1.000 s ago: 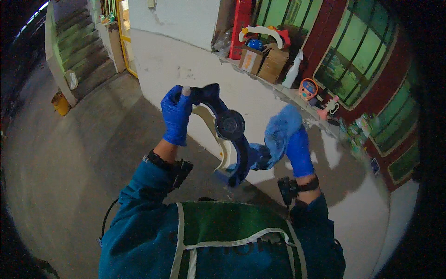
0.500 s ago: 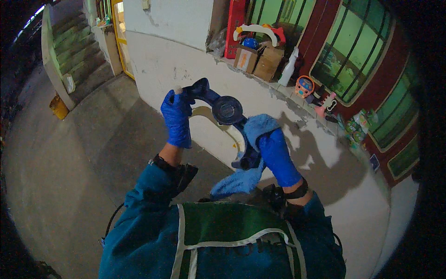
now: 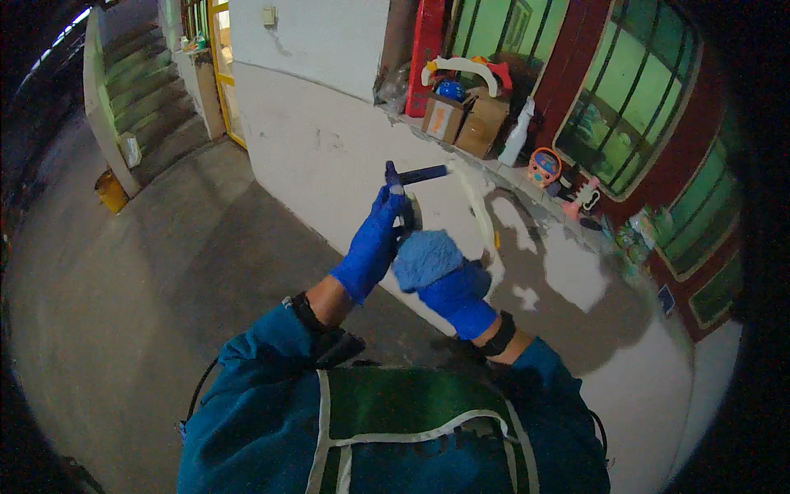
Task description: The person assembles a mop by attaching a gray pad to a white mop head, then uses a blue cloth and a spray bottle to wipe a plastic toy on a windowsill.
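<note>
The dark blue curved part (image 3: 414, 185) stands edge-on in front of the white wall (image 3: 329, 156), pinched near its top by the gloved left hand (image 3: 372, 244), while the right hand (image 3: 454, 290) presses a bunched blue cloth (image 3: 426, 258) against its lower side.

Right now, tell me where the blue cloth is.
Head view, centre: the blue cloth sits bunched on the right hand, beside the left hand.

Dark blue curved part (image 3: 409, 193) held upright, light blue cloth (image 3: 425, 257) pressed against it.
</note>
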Demonstrator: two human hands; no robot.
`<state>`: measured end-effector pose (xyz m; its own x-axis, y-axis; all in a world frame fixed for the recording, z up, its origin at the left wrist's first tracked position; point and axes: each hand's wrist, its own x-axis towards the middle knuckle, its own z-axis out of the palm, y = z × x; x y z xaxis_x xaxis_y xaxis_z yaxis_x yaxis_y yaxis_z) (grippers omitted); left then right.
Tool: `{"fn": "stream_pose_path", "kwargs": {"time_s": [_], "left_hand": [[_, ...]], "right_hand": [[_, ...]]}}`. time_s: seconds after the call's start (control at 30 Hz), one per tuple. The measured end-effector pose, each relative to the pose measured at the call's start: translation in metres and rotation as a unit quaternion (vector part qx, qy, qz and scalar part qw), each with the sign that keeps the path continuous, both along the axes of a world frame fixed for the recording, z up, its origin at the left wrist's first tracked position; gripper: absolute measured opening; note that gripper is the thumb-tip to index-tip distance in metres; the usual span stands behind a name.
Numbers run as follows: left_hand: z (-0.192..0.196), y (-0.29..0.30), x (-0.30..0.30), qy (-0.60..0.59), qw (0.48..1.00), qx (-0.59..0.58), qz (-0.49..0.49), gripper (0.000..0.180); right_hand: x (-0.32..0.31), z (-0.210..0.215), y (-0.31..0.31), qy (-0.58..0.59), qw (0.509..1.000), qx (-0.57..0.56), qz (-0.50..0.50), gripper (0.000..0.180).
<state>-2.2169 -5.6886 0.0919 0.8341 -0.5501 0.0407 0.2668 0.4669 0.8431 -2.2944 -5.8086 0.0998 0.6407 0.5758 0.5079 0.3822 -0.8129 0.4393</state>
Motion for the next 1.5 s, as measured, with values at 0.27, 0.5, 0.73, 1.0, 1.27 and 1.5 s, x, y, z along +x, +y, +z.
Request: {"fn": "stream_pose_path", "kwargs": {"time_s": [0.27, 0.5, 0.73, 1.0, 1.27, 1.5], "left_hand": [[-0.015, -0.001, 0.012, -0.046, 0.989, -0.141, 0.008, 0.044], [-0.013, -0.005, 0.008, -0.107, 0.983, -0.127, 0.085, 0.049], [-0.018, -0.010, 0.005, -0.051, 0.969, -0.232, 0.075, 0.046], [-0.008, 0.000, 0.001, 0.008, 0.950, -0.311, 0.012, 0.046], [-0.008, -0.009, -0.004, -0.085, 0.968, -0.224, 0.073, 0.048], [-0.009, -0.014, -0.010, -0.005, 0.964, -0.262, 0.054, 0.052]], "right_hand": [[-0.002, -0.011, 0.005, 0.049, 0.980, 0.162, 0.102, 0.016], [0.040, 0.054, 0.036, 0.180, 0.818, 0.537, -0.095, 0.038], [0.043, 0.006, 0.038, 0.056, 0.865, 0.488, 0.103, 0.027], [0.035, 0.009, 0.044, 0.020, 0.872, 0.485, 0.061, 0.031], [0.070, 0.008, 0.043, -0.031, 0.937, 0.345, -0.037, 0.020], [0.060, 0.015, 0.040, 0.183, 0.850, 0.480, -0.115, 0.028]]}}
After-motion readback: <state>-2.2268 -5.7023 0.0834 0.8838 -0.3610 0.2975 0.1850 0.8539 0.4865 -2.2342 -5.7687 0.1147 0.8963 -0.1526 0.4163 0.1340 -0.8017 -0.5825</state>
